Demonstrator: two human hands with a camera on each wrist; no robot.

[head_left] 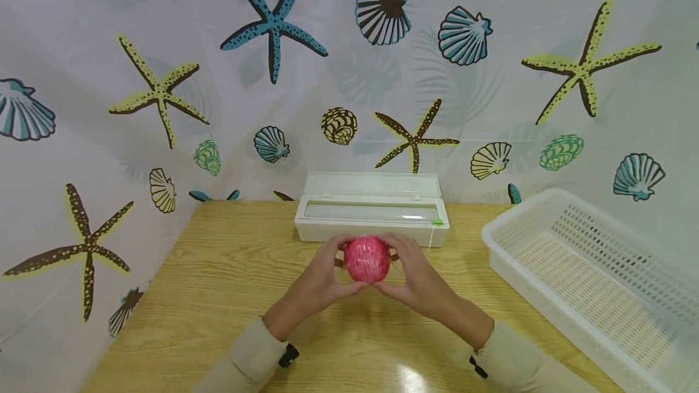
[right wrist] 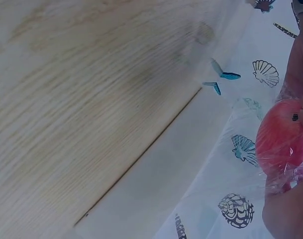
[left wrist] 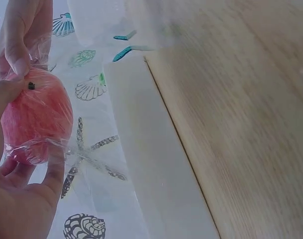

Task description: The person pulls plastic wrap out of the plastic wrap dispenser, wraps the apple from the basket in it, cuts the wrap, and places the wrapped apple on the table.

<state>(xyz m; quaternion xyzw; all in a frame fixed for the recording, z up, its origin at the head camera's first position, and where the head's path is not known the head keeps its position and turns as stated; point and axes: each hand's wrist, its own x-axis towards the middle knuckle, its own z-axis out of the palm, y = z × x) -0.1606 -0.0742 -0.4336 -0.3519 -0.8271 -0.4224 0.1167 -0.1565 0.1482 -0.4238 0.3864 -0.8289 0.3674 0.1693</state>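
A red apple (head_left: 367, 259) is held up above the table between both hands. My left hand (head_left: 323, 272) grips its left side and my right hand (head_left: 417, 276) its right, with the thumbs meeting at the near side. Clear plastic wrap clings around the apple (left wrist: 39, 117) in the left wrist view, and loose creased film stretches beside it. The dark stem end shows near the thumbs. In the right wrist view the apple (right wrist: 278, 134) is partly cut off by the frame edge. Just behind the hands stands a white cling film dispenser (head_left: 371, 230), lid raised.
A green slider (head_left: 437, 221) sits at the right of the dispenser's front edge. On the right lies a white perforated plastic basket (head_left: 546, 296). The wooden table (head_left: 229, 272) ends at a shell and starfish patterned curtain (head_left: 338, 65) behind and on the left.
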